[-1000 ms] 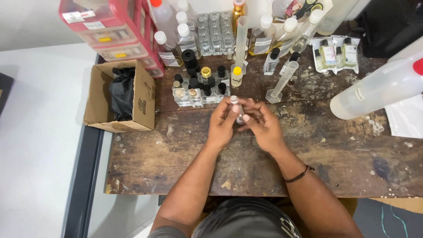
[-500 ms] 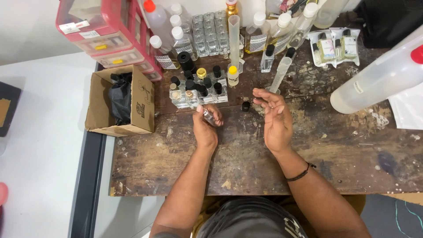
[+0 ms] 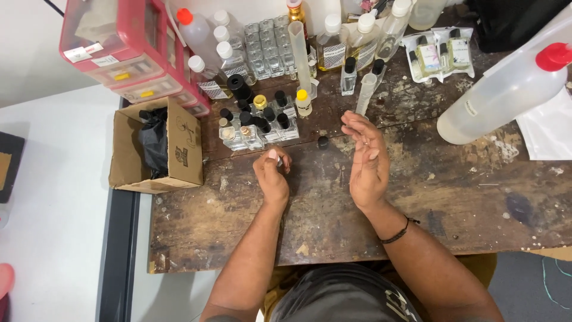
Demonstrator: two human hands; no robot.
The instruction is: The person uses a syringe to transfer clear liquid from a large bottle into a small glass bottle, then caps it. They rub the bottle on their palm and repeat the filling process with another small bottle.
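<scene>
On the worn wooden worktop [image 3: 333, 226], the left hand [image 3: 271, 175] is curled closed around a small glass bottle [image 3: 279, 161], just below the cluster of black-capped bottles [image 3: 262, 122]. Beside it the right hand [image 3: 366, 164] hangs open, empty, near a loose black cap [image 3: 322, 142].

The hands have parted since 1 second ago: left hand [image 3: 272, 175] keeps the small bottle [image 3: 279, 161], right hand [image 3: 364, 161] lifted open.

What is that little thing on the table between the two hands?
In the head view, a small black cap lies on the worn wooden table, between the left hand and the right hand, slightly above them. Otherwise that stretch is bare wood.
</scene>
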